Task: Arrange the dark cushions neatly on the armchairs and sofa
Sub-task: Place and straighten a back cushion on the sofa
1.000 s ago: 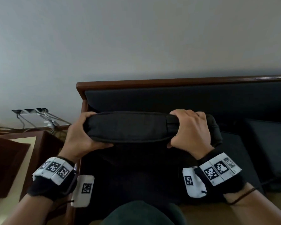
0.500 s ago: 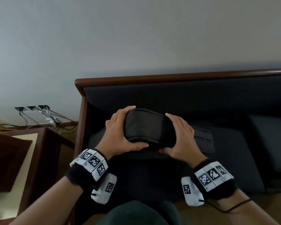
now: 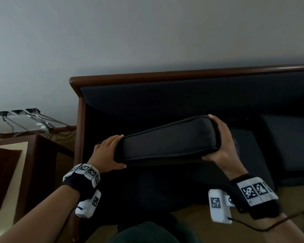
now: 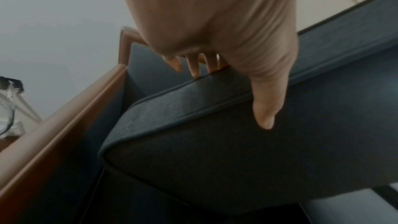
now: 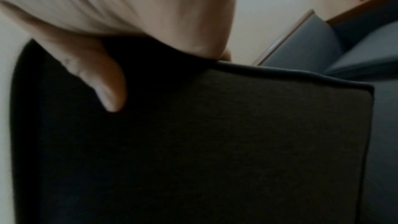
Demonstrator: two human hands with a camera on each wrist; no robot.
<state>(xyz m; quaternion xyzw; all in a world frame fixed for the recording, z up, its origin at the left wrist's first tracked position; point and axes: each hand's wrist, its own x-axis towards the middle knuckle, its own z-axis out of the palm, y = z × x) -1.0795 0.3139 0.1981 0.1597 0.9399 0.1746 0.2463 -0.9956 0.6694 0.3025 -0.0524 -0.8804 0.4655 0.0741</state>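
In the head view I hold a dark piped cushion (image 3: 168, 142) over the left end of the wood-framed sofa (image 3: 165, 76), its right end tilted higher. My left hand (image 3: 112, 153) grips the low left end, thumb on the near face and fingers over the far edge. My right hand (image 3: 219, 141) grips the raised right end the same way. The left wrist view shows the thumb (image 4: 264, 111) pressed on the cushion (image 4: 215, 151) beside the wooden armrest (image 4: 64, 125). In the right wrist view the thumb (image 5: 103, 81) lies on the cushion's (image 5: 215, 142) dark face.
The sofa's back cushion (image 3: 182, 99) stands behind, and seat cushions (image 3: 288, 141) lie to the right. A dark wooden side table (image 3: 33, 155) stands left of the sofa, with wall sockets and cables (image 3: 25, 116) above it. Tan floor (image 3: 200, 216) shows in front.
The cushion has turned between my hands. Half a second ago the hands were close together on it; now they are spread to its two ends, with the right end raised.
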